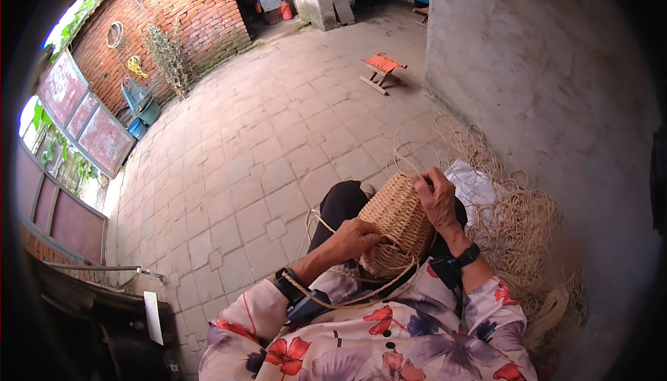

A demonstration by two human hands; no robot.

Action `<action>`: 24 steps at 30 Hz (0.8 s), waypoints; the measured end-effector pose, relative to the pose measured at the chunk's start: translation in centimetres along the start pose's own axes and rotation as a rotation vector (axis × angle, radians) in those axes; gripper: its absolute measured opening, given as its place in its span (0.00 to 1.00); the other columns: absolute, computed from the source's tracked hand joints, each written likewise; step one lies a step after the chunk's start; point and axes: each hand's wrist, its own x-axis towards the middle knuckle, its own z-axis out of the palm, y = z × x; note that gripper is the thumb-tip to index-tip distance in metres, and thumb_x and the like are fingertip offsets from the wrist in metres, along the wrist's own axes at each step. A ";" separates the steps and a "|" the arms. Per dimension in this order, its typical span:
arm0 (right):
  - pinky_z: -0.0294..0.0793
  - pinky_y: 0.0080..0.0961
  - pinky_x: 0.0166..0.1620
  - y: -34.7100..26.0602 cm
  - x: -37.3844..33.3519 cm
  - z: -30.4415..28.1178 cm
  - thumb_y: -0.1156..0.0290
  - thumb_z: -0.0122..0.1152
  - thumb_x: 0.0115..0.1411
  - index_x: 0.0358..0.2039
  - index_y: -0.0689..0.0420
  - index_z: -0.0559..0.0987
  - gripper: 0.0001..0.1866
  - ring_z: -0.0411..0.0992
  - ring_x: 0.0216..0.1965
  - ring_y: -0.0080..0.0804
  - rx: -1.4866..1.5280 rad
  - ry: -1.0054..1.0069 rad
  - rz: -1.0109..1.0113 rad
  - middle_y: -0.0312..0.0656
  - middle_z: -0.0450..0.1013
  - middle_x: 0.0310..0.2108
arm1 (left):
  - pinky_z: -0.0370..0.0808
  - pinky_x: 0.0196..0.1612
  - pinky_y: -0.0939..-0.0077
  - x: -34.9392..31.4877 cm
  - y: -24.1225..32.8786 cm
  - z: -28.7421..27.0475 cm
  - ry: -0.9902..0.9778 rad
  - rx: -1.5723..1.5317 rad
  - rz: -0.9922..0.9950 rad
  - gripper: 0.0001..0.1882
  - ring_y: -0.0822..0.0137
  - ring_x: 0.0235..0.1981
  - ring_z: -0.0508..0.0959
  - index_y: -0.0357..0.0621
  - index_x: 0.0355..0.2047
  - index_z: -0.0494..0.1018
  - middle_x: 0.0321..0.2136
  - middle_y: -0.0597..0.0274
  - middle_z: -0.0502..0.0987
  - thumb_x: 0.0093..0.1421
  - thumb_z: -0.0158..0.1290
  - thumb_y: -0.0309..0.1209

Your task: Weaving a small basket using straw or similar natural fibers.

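woven basket [394, 207] | weaving seemingly underway | left hand [354, 239] curled against side, right hand [438, 199] pinching far edge | next move likely needs taut cord [347, 306]

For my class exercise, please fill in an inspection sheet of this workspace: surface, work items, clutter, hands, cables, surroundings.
Surface: the person's knees, above a paved floor.
Job's things: woven basket over the knees; tan cord looping near the left wrist.
Clutter: cord heap and white sheet or sack, right side.
Grippers: left hand, fingers at the basket's left side; right hand, fingers at its far end; exact holds unclear.
Cables: nothing seen.
Surroundings: orange-topped stool ahead; brick wall far left; grey wall right.
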 end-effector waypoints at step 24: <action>0.71 0.37 0.33 1.2 0.7 -0.2 0.65 0.58 0.60 0.28 0.60 0.71 0.11 0.72 0.28 0.45 -0.074 0.030 -0.045 0.46 0.70 0.24 | 0.70 0.22 0.81 -20.7 -28.3 -28.0 1.387 -0.661 -0.122 0.15 0.74 0.22 0.73 0.51 0.46 0.71 0.21 0.67 0.75 0.57 0.50 0.25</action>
